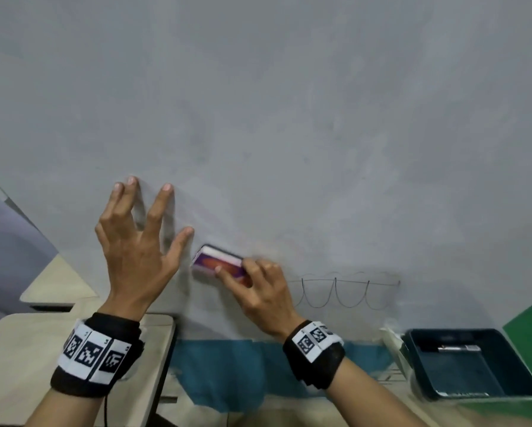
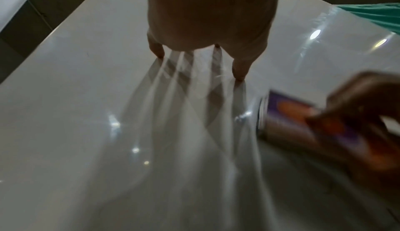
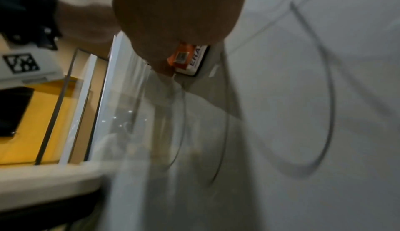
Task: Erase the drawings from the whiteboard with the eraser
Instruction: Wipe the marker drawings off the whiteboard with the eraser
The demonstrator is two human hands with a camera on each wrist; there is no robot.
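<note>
The right hand [image 1: 260,288] grips the eraser [image 1: 218,264] against the whiteboard [image 1: 289,118]. The left hand [image 1: 135,241], fingers spread, presses the board. Looped drawings [image 1: 348,289] at three o'clock remain, so I judge work is left.

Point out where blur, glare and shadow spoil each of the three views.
Head view: mostly sharp, evenly lit; the eraser and right hand smear slightly. Left wrist view: the left hand is a dark silhouette, its fingertips casting fanned shadows on the glossy whiteboard, which carries bright glare spots; the eraser is badly blurred. Right wrist view: dim, motion-blurred throughout; the drawn loops streak.
</note>
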